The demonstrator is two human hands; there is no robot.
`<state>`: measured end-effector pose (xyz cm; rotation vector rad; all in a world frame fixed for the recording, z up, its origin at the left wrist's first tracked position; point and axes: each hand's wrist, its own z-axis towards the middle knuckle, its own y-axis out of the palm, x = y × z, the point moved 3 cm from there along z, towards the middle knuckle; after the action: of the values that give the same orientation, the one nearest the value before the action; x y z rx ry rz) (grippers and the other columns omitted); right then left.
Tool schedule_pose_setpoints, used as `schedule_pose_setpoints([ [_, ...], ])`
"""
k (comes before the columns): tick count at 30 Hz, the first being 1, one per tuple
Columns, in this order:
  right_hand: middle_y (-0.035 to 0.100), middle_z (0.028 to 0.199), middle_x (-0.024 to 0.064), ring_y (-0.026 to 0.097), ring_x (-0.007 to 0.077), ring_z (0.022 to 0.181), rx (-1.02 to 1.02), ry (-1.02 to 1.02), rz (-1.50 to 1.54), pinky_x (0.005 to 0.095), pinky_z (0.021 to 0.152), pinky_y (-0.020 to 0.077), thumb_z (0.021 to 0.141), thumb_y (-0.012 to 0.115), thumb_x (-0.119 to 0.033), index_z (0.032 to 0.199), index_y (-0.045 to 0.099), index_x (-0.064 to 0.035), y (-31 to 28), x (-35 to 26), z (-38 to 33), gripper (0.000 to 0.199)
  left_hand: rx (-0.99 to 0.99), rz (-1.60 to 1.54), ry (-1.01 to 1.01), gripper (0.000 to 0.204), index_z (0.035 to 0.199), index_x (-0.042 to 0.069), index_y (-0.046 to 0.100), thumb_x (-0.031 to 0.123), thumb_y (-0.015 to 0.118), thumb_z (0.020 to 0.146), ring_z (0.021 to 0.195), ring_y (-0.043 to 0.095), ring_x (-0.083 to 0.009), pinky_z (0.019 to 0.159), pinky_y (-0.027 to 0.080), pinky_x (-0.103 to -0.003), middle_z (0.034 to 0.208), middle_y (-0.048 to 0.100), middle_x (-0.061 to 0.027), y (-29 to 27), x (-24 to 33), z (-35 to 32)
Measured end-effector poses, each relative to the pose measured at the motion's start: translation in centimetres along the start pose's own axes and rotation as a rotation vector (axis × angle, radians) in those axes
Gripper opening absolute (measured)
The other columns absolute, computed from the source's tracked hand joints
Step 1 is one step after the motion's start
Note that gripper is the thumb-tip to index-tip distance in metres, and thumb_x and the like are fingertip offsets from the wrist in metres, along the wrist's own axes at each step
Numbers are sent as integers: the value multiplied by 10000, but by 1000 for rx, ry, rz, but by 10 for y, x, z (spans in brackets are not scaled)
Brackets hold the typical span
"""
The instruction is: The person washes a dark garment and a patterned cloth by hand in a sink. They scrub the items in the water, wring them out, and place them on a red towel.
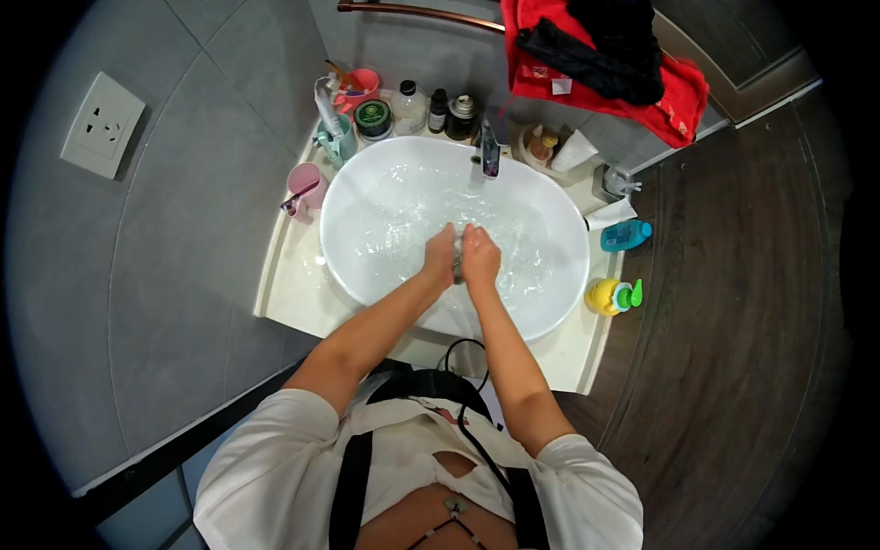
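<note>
My left hand (440, 254) and my right hand (479, 254) are pressed together over the water in a round white basin (348, 266). Both grip a small grey wet piece of cloth (457, 261) squeezed between them; most of it is hidden by the fingers. The basin holds rippling water (403, 220). A chrome tap (489, 151) stands at the basin's far rim, just beyond my hands.
Bottles and jars (431, 110) line the back of the cream counter (293, 293). A pink cup (305, 188) sits left, a blue bottle (626, 236) and a yellow bottle (612, 295) right. Red and black cloths (600, 55) hang on a rail. Wall socket (103, 124) at left, dark wooden floor (733, 321) at right.
</note>
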<state>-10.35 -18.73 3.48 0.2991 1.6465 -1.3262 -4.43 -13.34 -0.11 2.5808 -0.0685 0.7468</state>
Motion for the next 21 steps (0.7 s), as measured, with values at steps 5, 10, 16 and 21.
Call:
schedule_pose_setpoints([
  [5, 552, 628, 172, 537, 308, 574, 3, 141, 124, 385, 542, 401, 824, 452, -380, 776, 571, -35, 13, 67, 14, 368, -210, 32, 19, 259, 802, 49, 495, 297, 451, 860, 612, 503, -145, 528, 425, -309, 718, 500, -39, -8, -7, 12],
  [10, 573, 812, 105, 513, 225, 663, -76, 521, 502, 315, 626, 433, 769, 583, -236, 1016, 547, -54, -5, 124, 16, 309, -304, -77, -130, 523, 1182, 84, 348, 460, 432, 827, 1072, 385, -224, 847, 360, -444, 1173, 350, -129, -44, 10, 25],
  [16, 389, 1160, 176, 454, 308, 1000, -378, -211, -379, 361, 796, 414, 651, 638, -129, 1246, 354, -120, 15, 86, -21, 659, -211, -77, -166, 747, 1342, 182, 109, 589, 389, 782, 1292, 24, -237, 979, 82, -546, 1401, -11, -108, -80, 10, 34],
  [21, 505, 1030, 209, 488, 338, 981, -321, -38, -397, 383, 784, 429, 691, 564, -90, 1141, 437, -142, 23, 118, -19, 471, -223, -84, -204, 718, 1332, 153, 167, 595, 344, 795, 1294, 28, -232, 991, 59, -516, 1403, 48, -109, -98, -8, 49],
])
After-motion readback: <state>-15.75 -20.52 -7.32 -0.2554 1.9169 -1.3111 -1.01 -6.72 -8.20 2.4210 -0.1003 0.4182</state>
